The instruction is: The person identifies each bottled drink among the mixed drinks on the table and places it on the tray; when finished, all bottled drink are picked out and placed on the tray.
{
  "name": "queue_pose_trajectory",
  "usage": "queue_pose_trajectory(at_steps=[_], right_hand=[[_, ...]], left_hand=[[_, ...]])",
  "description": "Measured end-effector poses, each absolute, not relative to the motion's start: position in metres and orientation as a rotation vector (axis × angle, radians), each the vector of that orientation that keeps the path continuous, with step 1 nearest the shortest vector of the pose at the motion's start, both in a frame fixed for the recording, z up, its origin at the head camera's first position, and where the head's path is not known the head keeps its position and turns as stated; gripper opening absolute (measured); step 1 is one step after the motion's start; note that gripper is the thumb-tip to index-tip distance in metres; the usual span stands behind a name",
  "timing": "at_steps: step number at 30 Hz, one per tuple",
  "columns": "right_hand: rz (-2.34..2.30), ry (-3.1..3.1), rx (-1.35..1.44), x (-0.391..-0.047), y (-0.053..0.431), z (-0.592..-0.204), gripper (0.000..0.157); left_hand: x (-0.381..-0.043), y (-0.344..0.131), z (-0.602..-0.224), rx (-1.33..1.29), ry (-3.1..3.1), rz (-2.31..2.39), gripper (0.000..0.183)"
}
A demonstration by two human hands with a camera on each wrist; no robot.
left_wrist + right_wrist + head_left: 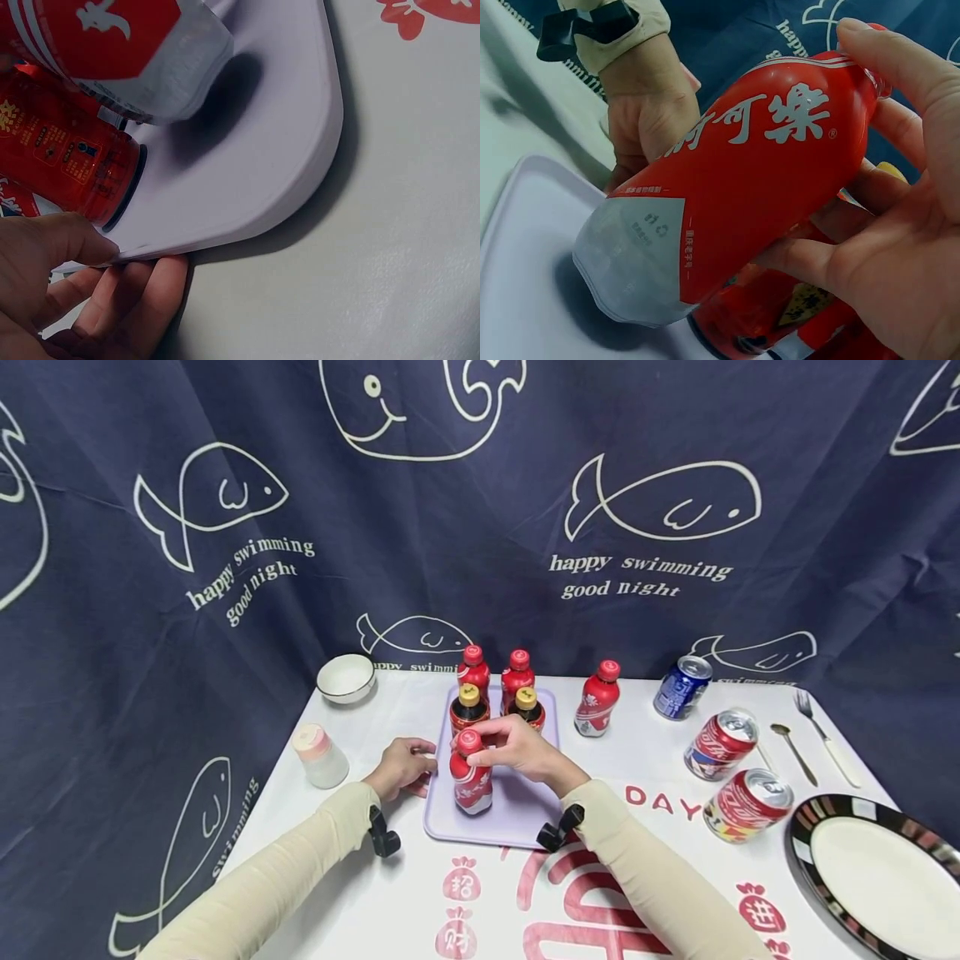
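Observation:
My right hand grips a red soda bottle around its neck and upper body. In the right wrist view the bottle is tilted, its pale base close over the lilac tray, with a shadow beneath. My left hand is at the tray's left edge; in the left wrist view its thumb lies on the rim and the other fingers curl below it. Behind the held bottle stand two gold-capped dark bottles, then two red-capped bottles, all on the tray.
Right of the tray stand another red bottle, a blue can and two red cans. Farther right lie a spoon, a fork and a black-rimmed plate. A bowl and a pink-capped jar are left.

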State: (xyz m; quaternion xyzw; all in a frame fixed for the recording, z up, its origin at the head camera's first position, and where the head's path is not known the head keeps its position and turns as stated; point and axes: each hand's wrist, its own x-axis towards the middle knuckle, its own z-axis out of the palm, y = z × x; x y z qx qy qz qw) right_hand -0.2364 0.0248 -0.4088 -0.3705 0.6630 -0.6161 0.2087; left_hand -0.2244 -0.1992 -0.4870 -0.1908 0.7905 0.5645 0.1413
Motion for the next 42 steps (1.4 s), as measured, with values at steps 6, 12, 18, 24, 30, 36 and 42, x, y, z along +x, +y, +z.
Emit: queue_pose_trajectory(at_steps=[6, 12, 18, 24, 30, 36, 42], right_hand=[[-1.706, 1.819, -1.001, -0.239, 0.023, -0.416, 0.036], [-1.722, 1.801, -0.999, -0.241, 0.023, -0.421, 0.035], [-1.699, 1.799, -1.034, -0.242, 0.024, -0.421, 0.038], [-1.697, 1.778, -1.099, -0.242, 0.023, -0.423, 0.038], [-1.623, 1.866, -1.107, -0.236, 0.029, -0.412, 0.045], [-1.610, 1.958, -1.082, -0.225, 0.049, -0.397, 0.051], [-1.713, 2.168, -1.167, -0.220, 0.091, -0.374, 0.038]], left_hand=[[-0.224, -0.198, -0.487, -0.557, 2.287, 1.623, 0.036], [-0.225, -0.199, -0.488, -0.560, 2.285, 1.623, 0.036], [-0.224, -0.200, -0.487, -0.552, 2.291, 1.617, 0.036], [-0.225, -0.199, -0.487, -0.563, 2.294, 1.599, 0.036], [-0.226, -0.200, -0.490, -0.558, 2.268, 1.625, 0.037], [-0.226, -0.201, -0.491, -0.565, 2.248, 1.635, 0.038], [-0.226, -0.202, -0.490, -0.549, 2.247, 1.636, 0.037]])
